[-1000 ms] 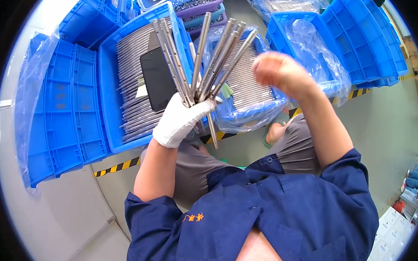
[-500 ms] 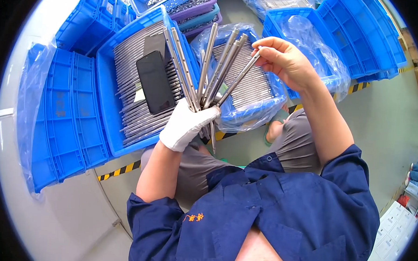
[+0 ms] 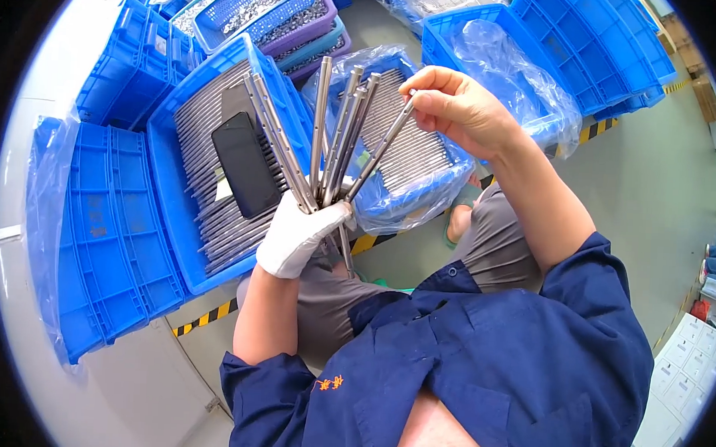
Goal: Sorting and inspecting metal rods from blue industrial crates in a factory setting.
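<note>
— Pinching the top end of one metal rod (image 3: pixel 380 148), the bare right hand (image 3: pixel 459 108) has its thumb and first fingers (image 3: pixel 428 76) closed on the tip, the other fingers curled loosely behind.

— And which way does that rod run from there?

— Its long axis slants down toward seven o'clock, from the right fingertips to the gloved left hand (image 3: pixel 298 233), where its lower end sits in the fist with the others.

— So the left hand has the rest?

— Yes. The left hand is wrapped tight round the bottoms of a fan of rods (image 3: pixel 322 134); they spread upward between eleven and one o'clock, and a short stub sticks out below the fist at about five o'clock.

— Which hand is nearer the pinched rod's free end?

— The right, plainly; it is touching it. The left only anchors the foot.

— What lies further out?

— Behind the fan, at twelve to one o'clock, a blue crate lined with clear plastic (image 3: pixel 424 178) holds rows of the same rods. At ten o'clock from the left hand a second blue crate (image 3: pixel 165 239) is full of rods too, with a dark phone (image 3: pixel 245 164) lying on top. Both crates stand on the floor (image 3: pixel 654 204).
</note>
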Demonstrator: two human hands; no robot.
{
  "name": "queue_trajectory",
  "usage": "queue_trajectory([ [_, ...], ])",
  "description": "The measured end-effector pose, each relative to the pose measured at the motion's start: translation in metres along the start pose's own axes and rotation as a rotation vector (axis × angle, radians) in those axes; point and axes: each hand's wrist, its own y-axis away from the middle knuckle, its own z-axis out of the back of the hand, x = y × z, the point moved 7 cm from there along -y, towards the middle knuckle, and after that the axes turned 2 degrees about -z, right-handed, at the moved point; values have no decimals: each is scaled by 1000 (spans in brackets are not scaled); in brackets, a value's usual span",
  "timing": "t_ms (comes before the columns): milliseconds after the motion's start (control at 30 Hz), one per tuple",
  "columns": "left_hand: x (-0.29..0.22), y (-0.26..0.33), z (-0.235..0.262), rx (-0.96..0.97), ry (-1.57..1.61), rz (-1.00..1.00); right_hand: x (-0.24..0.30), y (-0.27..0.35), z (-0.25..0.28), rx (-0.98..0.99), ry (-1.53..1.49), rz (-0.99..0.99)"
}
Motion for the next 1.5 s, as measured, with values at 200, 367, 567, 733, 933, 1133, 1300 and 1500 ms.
queue_trajectory([
  [200,-2,-3,-5,-15,-26,-9,-18,4,-14,-28,160,-98],
  [367,1,-9,-4,-6,68,32,-61,8,-42,16,213,-269],
  [567,-1,-12,11,-107,9,-44,-49,-13,-25,-85,179,-150],
  [733,-1,-6,6,-63,-303,-61,-77,7,-40,-68,387,-378],
  [933,-9,-3,2,-45,80,-174,-56,8,-20,-4,97,-405],
  [1133,-10,-2,-6,72,255,-97,-92,29,-66,324,-98,-754],
  [1300,-12,-10,13,-82,90,-160,-103,54,-88,525,48,-838],
  [1500,-20,-8,28,-53,439,-196,-93,83,-106,939,213,-820],
])
